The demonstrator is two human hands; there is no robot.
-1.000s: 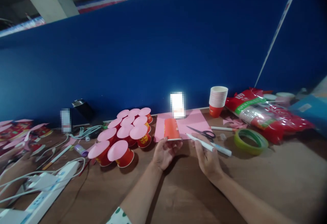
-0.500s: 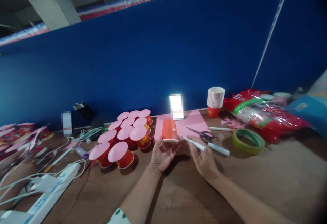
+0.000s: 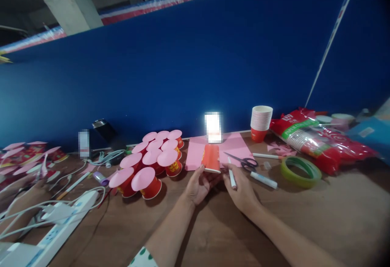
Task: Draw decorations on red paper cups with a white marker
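Note:
My left hand (image 3: 199,188) is closed around the lower part of a red paper cup (image 3: 212,157). The cup is tilted, its white rim toward me. Close by on the right, my right hand (image 3: 242,188) grips a slim white marker pen (image 3: 232,173), with its fingertips near the cup's rim. Behind the cup lies a sheet of pink paper (image 3: 234,145). Black-handled scissors (image 3: 248,162) rest partly on that sheet. A white tube with a blue label (image 3: 263,180) lies to the right of my right hand.
Several upside-down red cups topped with pink paper discs (image 3: 146,179) stand at left. Rightward are a cup stack (image 3: 261,123), a tape roll (image 3: 284,173) and a red cup package (image 3: 307,137). A power strip (image 3: 65,228) and another person's hands (image 3: 36,196) are at far left.
The marker pen has swung from pointing left at the cup to a more upright angle in my right hand. The cup has turned slightly in my left hand. The view has shifted a little.

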